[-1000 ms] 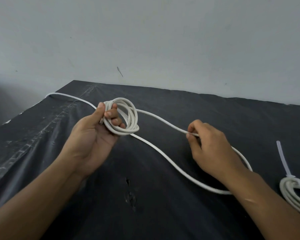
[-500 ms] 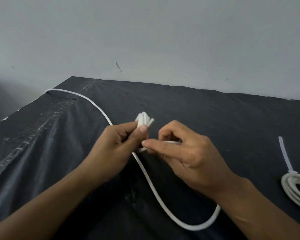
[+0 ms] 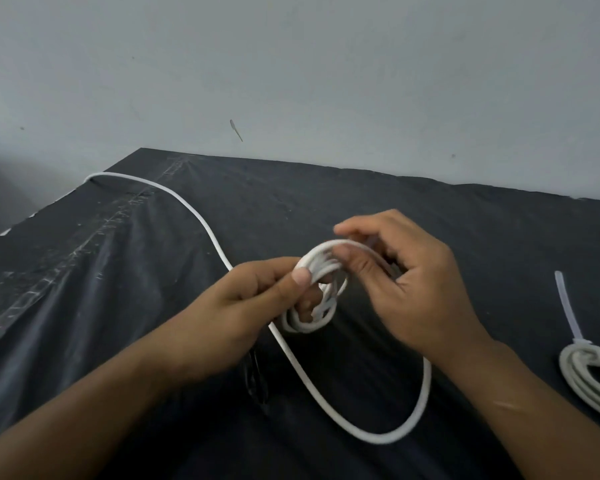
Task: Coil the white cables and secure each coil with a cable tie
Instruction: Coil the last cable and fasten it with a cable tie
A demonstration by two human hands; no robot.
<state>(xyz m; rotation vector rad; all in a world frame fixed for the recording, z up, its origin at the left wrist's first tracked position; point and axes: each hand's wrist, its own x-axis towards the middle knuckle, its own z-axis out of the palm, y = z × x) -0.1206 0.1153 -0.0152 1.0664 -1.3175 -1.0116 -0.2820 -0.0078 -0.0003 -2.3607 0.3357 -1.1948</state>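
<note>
Grip: left hand (image 3: pixel 253 299) pinches the coil (image 3: pixel 317 289) between thumb and curled fingers, above mid table (image 3: pixel 326 188). The right hand (image 3: pixel 413 282) is curled, thumb and forefinger nipping the top loop; blurred. A loose cable (image 3: pixel 201 216) trails far left. Count: two coils, the tied coil (image 3: pixel 589 375) at the right edge, with one cable tie (image 3: pixel 568 306).

Two hands: one left hand (image 3: pixel 243 299), one right hand (image 3: pixel 420 282). Two white cables: one partly coiled cable (image 3: pixel 305 327), with a single loose run (image 3: pixel 201 220) trailing from it, and one tied coil (image 3: pixel 582 379) at the right edge, partly out of view. One cable tie (image 3: pixel 567 306). One black-covered table (image 3: pixel 361 202). One grey wall (image 3: pixel 326 81).
</note>
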